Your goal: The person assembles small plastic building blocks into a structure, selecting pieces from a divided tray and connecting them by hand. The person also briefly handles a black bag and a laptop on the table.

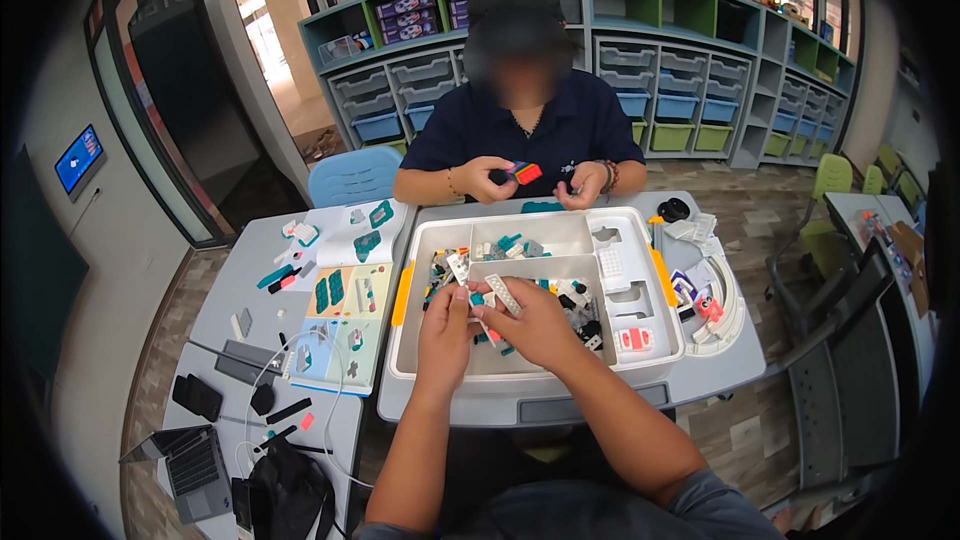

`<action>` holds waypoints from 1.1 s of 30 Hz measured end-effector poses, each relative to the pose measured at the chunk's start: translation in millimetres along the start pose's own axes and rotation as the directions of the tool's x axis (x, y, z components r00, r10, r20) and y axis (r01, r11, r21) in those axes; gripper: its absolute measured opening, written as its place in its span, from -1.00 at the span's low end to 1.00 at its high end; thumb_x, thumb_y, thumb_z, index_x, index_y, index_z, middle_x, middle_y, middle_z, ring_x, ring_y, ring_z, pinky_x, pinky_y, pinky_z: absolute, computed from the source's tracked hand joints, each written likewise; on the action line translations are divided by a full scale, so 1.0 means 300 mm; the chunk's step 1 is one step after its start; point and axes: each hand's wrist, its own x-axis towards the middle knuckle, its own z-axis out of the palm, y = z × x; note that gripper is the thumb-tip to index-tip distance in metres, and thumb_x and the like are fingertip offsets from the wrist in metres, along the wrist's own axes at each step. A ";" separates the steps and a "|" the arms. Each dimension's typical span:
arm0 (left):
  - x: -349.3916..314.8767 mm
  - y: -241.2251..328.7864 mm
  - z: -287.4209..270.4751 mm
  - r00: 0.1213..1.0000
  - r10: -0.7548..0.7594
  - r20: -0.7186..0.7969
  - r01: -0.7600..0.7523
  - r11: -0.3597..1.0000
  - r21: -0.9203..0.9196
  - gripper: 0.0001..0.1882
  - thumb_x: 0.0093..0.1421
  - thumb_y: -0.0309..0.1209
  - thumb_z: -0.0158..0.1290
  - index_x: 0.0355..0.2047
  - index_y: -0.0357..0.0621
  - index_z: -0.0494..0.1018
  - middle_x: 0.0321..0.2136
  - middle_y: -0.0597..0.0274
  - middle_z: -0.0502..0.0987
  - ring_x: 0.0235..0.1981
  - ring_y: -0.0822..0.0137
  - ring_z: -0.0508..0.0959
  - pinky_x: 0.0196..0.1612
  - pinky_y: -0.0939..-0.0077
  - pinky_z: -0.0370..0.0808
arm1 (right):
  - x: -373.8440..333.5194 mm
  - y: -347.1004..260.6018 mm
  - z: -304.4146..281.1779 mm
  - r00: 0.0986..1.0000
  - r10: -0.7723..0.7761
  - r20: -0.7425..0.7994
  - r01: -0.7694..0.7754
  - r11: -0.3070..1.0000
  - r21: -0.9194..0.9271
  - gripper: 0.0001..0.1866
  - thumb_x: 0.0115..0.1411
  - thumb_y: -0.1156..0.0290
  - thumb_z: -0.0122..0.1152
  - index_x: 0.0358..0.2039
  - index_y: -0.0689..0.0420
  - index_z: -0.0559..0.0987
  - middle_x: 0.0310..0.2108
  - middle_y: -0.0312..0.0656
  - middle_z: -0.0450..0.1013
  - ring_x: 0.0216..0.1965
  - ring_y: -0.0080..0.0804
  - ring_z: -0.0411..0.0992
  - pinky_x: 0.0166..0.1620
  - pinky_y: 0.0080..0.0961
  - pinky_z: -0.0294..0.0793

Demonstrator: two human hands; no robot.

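L hand (448, 330) & R hand (535, 325) over white box (530, 390).
L fingers are clamped on white block (458, 267), R fingers on white bar (503, 295); both pcs are near each other, above box.

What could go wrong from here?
1. The left hand and right hand hold a white piece and a white beam over the open tray; if dropped, either might get lost among the loose parts.
2. The curved white track lies near the table's right edge, so a bump might knock it off.
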 end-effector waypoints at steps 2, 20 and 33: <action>0.001 -0.001 -0.005 1.000 -0.007 0.021 0.006 1.000 0.023 -0.69 0.52 -0.26 -0.12 0.03 -0.23 0.45 -0.12 0.22 0.57 -0.17 0.49 0.58 -0.19 0.54 0.61 | 0.001 0.001 0.001 1.000 -0.019 -0.018 0.020 0.999 0.036 -0.66 0.28 0.36 0.33 0.04 0.19 0.60 -0.37 -0.34 0.56 -0.37 -0.70 0.45 -0.28 -0.62 0.47; -0.010 -0.007 -0.003 0.976 0.211 0.058 -0.212 0.850 0.483 -0.69 0.51 -0.34 -0.14 0.02 -0.29 0.50 -0.13 0.23 0.48 -0.14 0.45 0.56 -0.17 0.57 0.54 | -0.004 0.017 -0.024 0.985 0.145 0.093 -0.159 0.973 0.165 -0.73 0.31 0.33 0.28 -0.07 0.21 0.61 -0.36 -0.30 0.56 -0.38 -0.67 0.44 -0.27 -0.61 0.47; -0.027 0.019 -0.020 1.000 0.008 -0.013 -0.006 0.990 0.144 -0.73 0.52 -0.31 -0.14 -0.01 -0.25 0.43 -0.35 0.32 0.51 -0.43 0.55 0.49 -0.43 0.65 0.41 | 0.025 0.007 -0.025 0.943 0.309 0.120 -0.308 0.682 0.663 -0.70 0.26 0.44 0.09 0.00 0.17 0.41 -0.29 -0.22 0.51 -0.54 -0.67 0.29 -0.49 -0.67 0.27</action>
